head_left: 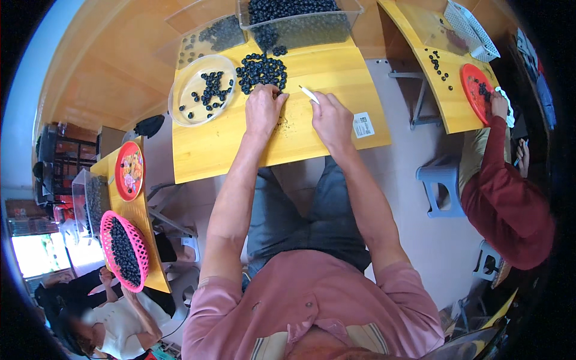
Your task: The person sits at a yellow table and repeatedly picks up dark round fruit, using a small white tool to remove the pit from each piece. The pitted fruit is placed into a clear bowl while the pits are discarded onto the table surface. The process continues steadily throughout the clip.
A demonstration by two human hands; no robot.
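On the yellow wooden table, my left hand (264,110) is at the near edge of a loose pile of dark round beads (262,71). Its fingers are curled, and one dark bead shows between thumb and forefinger. My right hand (331,117) grips a slim white pen-like tool (308,94), its thin tip pointing up and left toward the pile. The two hands are apart. Dark crumbs (283,124) lie on the wood between my wrists. Left of the pile, a round clear tray (180,90) holds several more beads.
A clear bin (300,37) heaped with beads stands at the table's far edge. A white label (363,125) lies right of my right hand. Co-workers sit at side tables, with a red plate (474,90) on the right and a pink basket (143,249) on the left.
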